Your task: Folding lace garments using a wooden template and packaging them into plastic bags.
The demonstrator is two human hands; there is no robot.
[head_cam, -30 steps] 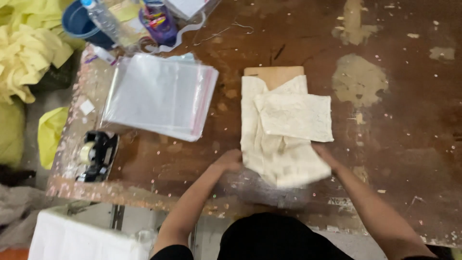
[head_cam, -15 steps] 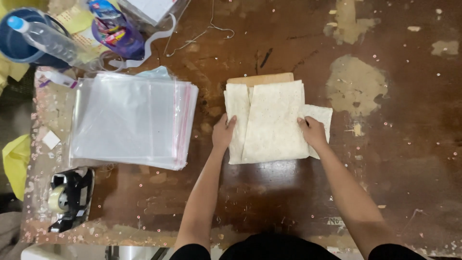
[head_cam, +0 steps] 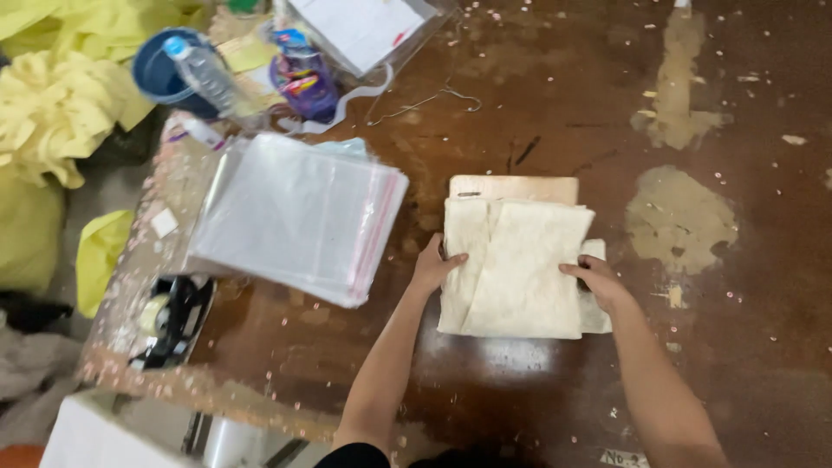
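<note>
Worn brown wooden table [head_cam: 555, 104]; folded cream cloth [head_cam: 520, 269] laid over thin wooden board [head_cam: 513, 187]. Cloth edges are gripped by left hand [head_cam: 432, 267] and right hand [head_cam: 598, 282]; stack of clear plastic bags [head_cam: 299, 217] lies left.

My left hand [head_cam: 436, 264] and right hand [head_cam: 598, 282] are bare, no gloves, rings or watch. Both forearms are uncovered right down the lower middle of the frame. A dark garment shows at the bottom edge.
</note>
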